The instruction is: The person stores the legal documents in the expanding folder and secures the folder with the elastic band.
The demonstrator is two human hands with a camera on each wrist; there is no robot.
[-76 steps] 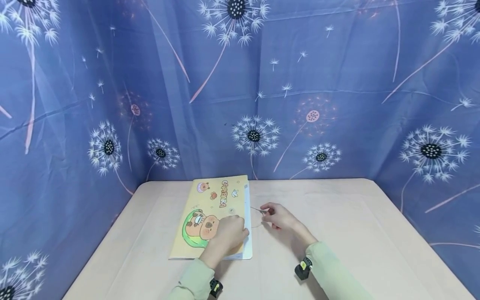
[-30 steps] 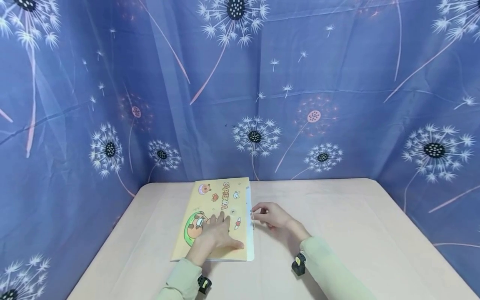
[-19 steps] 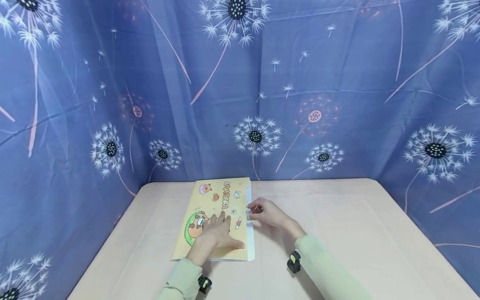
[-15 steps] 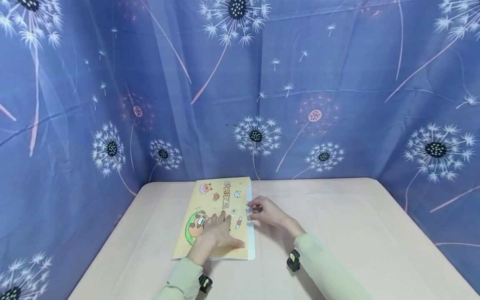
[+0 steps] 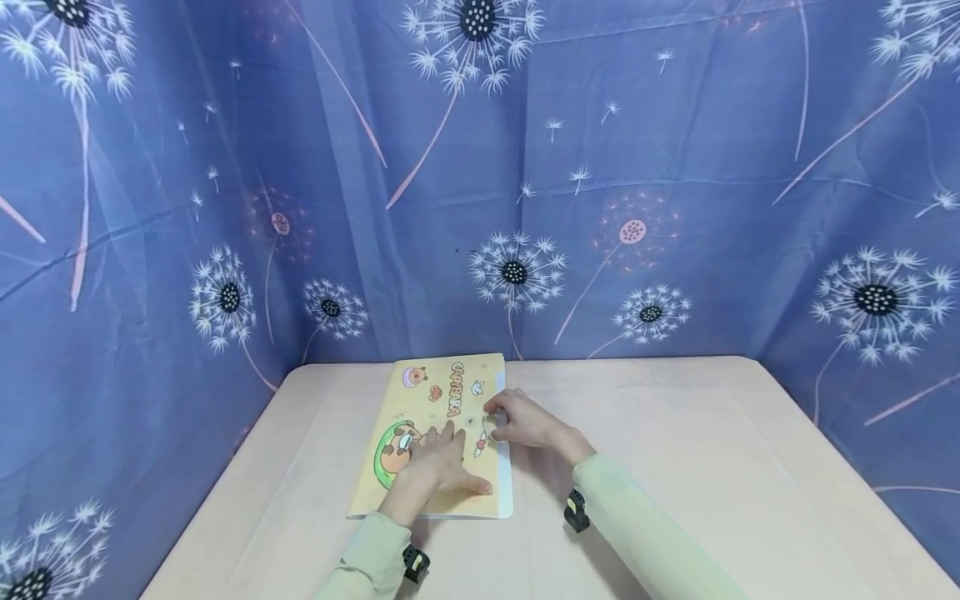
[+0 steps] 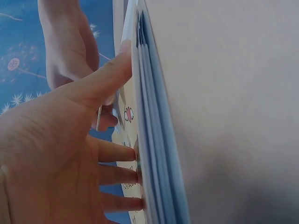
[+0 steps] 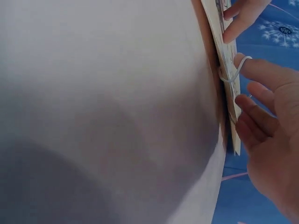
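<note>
A yellow file folder [image 5: 431, 408] with cartoon capybaras lies flat on the table, its pale edge strip to the right. My left hand [image 5: 433, 471] rests spread on the cover, fingers straight and thumb near the right edge; in the left wrist view its fingertips touch the cover beside the stacked inner dividers [image 6: 156, 130]. My right hand [image 5: 532, 423] bends over the folder's right edge with its thumb and fingers hooking a thin white elastic cord [image 7: 239, 72], which loops from that edge. Just left of those fingertips sits a small round button [image 5: 470, 422] on the cover.
The folder lies on a pale pink tabletop [image 5: 660, 450] whose back edge meets a blue dandelion-print curtain [image 5: 585, 217]. The curtain also runs along both sides. A small black camera is strapped to each wrist.
My left hand has gone from curled at the folder's right edge to spread flat on the cover. My right hand has moved left, bringing the elastic cord over the edge onto the cover.
</note>
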